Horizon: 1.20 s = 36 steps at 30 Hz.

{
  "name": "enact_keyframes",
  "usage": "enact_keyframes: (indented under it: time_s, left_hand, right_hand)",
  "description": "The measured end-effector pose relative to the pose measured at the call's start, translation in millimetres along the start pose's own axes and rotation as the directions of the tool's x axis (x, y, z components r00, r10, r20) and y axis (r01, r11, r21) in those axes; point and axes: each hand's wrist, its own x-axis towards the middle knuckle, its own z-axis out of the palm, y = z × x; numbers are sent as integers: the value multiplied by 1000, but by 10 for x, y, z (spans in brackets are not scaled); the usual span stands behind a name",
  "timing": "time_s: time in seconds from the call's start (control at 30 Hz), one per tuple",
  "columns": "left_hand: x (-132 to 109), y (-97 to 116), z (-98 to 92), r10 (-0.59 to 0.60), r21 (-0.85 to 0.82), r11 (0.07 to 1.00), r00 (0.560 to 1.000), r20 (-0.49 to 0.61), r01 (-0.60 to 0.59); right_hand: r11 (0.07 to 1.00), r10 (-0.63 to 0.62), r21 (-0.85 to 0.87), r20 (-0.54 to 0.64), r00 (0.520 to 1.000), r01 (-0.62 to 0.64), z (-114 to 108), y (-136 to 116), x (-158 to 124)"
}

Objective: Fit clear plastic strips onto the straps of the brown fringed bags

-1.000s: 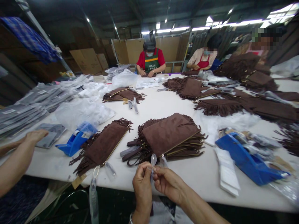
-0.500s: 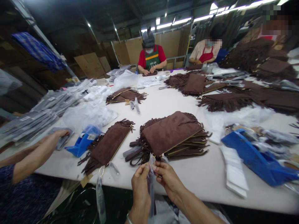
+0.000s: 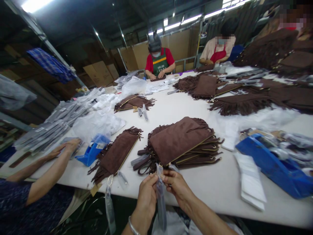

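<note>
At the table's near edge, my left hand and my right hand pinch the top of a plastic-wrapped strap. The strap hangs down past the edge, with its metal clasp end up between my fingertips. Right behind my hands lies a stack of brown fringed pouches with gold zippers. Left of the stack is a single brown fringed pouch; another wrapped strap dangles from it over the edge. My fingers hide part of the clasp.
A blue tape dispenser stands left, a larger blue dispenser right, beside folded white sheets. A co-worker's hands rest on grey bagged items at left. Another co-worker works across the table. More brown pouches lie at far right.
The camera view has shifted slightly, so the scene sits a little further right. My hands stay pinched at the strap's top. The co-worker at left now has both hands on the grey bags.
</note>
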Motion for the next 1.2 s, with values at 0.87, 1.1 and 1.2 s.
enact_keyframes:
  time_s: [0.87,1.1,1.2]
  left_hand:
    - [-4,1,26,6,166,986,995,97,-22]
    - [-38,57,54,-31,193,981,990,136,4]
    - [-23,65,29,-51,274,962,984,168,3]
  right_hand:
    - [945,43,321,84,996,-68,-60,174,-44]
    - [913,88,379,172,981,-148,-25,64,-41]
    - [895,168,387,166,972,-221,-30,34,-10]
